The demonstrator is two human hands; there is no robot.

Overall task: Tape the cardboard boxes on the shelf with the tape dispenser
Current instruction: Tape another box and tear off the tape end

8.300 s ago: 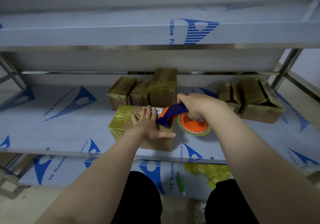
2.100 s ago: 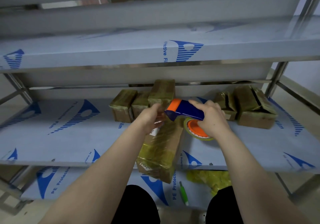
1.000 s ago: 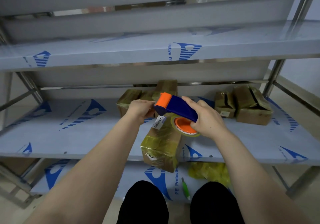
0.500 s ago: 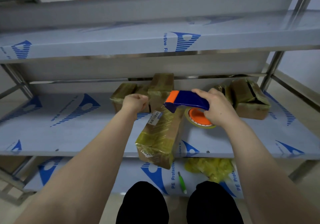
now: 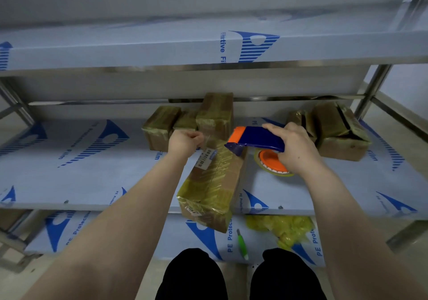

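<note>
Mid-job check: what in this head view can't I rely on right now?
All in the head view:
- left hand grip: the curled fingers face away, so whether they pinch tape is unclear.
- barcode label on the cardboard box: print too small and blurred.
- tape roll: partly covered by the right hand and tape dispenser.
- Box's far end: behind the dispenser.

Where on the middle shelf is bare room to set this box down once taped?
Widest bare patch: middle shelf left of the rear box cluster, out to its left end. A smaller strip lies in front of the right boxes. The centre is crowded: overhanging box, left hand, right hand, tape dispenser.
</note>
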